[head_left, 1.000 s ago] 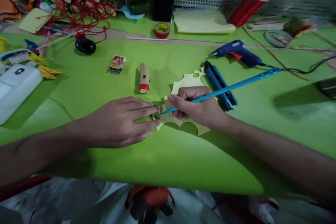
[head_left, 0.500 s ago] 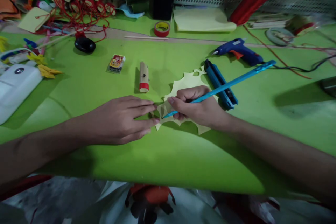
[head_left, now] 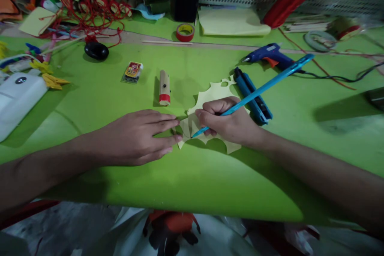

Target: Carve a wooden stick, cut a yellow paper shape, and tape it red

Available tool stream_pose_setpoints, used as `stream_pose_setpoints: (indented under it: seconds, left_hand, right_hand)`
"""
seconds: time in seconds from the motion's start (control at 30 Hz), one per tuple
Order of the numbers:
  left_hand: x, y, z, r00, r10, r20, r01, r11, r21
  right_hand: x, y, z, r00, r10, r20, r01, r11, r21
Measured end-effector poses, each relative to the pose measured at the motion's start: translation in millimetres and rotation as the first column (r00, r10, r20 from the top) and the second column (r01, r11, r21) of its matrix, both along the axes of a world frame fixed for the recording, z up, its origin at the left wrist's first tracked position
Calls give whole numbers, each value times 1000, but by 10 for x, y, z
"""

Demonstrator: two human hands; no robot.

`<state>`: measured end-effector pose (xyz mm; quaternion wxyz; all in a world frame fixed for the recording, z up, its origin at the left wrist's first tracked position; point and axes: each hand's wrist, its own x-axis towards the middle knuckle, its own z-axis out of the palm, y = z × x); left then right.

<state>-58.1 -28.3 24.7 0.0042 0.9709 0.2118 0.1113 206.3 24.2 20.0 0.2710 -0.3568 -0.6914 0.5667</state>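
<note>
A pale yellow sheet (head_left: 207, 98) with scalloped cut edges lies on the green table (head_left: 192, 184). My right hand (head_left: 226, 120) grips a blue pen (head_left: 270, 84), its tip on the lower left part of the sheet, where a thin curved line shows. My left hand (head_left: 139, 138) lies flat with its fingers apart, its fingertips on the sheet's left end. Just right of the sheet is a blue cutter (head_left: 253, 96). Behind my left hand stands or lies a small tan tube (head_left: 165, 88) with a red band; which of the two I cannot tell.
A blue glue gun (head_left: 273, 56), red ribbon spool (head_left: 286, 6) and red tape roll (head_left: 185, 32) are at the back. A matchbox-like packet (head_left: 133, 71), a black oval object (head_left: 96, 50) and a white device (head_left: 21, 98) lie to the left.
The pen tip has moved slightly right and down along the sheet, and the pen's upper end has swung up. My left hand has stayed in place.
</note>
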Motion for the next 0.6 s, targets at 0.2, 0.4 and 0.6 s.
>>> stream_pose_setpoints:
  seconds: [0.2,0.4,0.6]
  left_hand:
    - [-9,-2,-7,1000,9,1,-9,1000,-9]
    - [-14,-3,-5,1000,6,-1,-6,1000,2]
    - [-33,-10,-26,1000,10,0,-10,1000,6]
  right_hand:
    - [9,5,-9,1000,-25,-20,24,1000,-17]
    - [0,6,-86,966,-219,-136,216,976,-35]
    - [-1,5,-142,975,-159,-154,158,987,-20]
